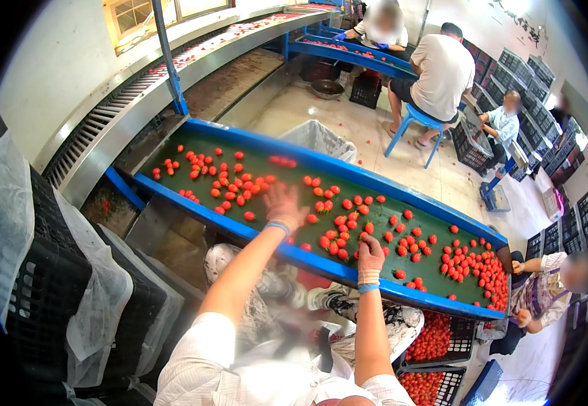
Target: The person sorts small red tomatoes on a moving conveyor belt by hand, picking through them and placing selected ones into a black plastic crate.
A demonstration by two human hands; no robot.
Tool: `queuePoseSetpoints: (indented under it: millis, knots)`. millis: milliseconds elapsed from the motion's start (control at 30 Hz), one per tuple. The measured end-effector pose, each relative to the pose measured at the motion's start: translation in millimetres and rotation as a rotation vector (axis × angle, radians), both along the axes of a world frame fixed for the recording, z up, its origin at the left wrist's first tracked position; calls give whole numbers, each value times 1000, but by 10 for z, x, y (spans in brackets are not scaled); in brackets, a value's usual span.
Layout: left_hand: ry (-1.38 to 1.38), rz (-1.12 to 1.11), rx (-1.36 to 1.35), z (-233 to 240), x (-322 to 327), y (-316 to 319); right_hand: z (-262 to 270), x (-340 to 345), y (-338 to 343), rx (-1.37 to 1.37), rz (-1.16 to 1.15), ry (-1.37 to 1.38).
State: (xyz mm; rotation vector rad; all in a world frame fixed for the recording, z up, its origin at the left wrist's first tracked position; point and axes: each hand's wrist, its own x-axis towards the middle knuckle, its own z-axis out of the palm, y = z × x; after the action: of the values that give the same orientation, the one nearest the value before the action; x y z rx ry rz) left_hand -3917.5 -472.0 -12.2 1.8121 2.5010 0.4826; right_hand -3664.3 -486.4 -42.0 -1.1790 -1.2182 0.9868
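Note:
My left hand [283, 207], in a thin knit glove with a blue cuff, reaches over the green conveyor belt [286, 238]. Its fingers are spread and blurred by motion, close to a cluster of red cherry tomatoes [240, 188]. Nearer the belt's front edge, my right hand [371, 258] wears a matching glove and has bent fingers pointing down. Red tomatoes lie right by its fingertips; whether one is pinched there is hidden. Many more tomatoes [492, 284] crowd together at the belt's right end.
Blue rails [334, 157] border the belt. A slatted metal roller conveyor [101, 111] runs at left, above black crates [50, 284] with white liners. Tomato-filled crates [428, 340] stand below right. One person [542, 289] sits at the belt's end; others work behind. A lined bin [319, 139] stands beyond.

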Motion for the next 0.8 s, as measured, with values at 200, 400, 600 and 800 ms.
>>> queuePoseSetpoints:
  millis: [200, 400, 600, 800]
  knots:
    - [-54, -386, -217, 94, 60, -172, -43, -73, 13, -47, -19, 19]
    - [-44, -148, 215, -95, -494, 184, -91, -203, 35, 17, -7, -34]
    - [75, 165, -191, -96, -978, 326, -114, -337, 54, 22, -22, -75]
    - [-78, -53, -291, -9, -892, 311, -158, -454, 62, -8, 1, 16]
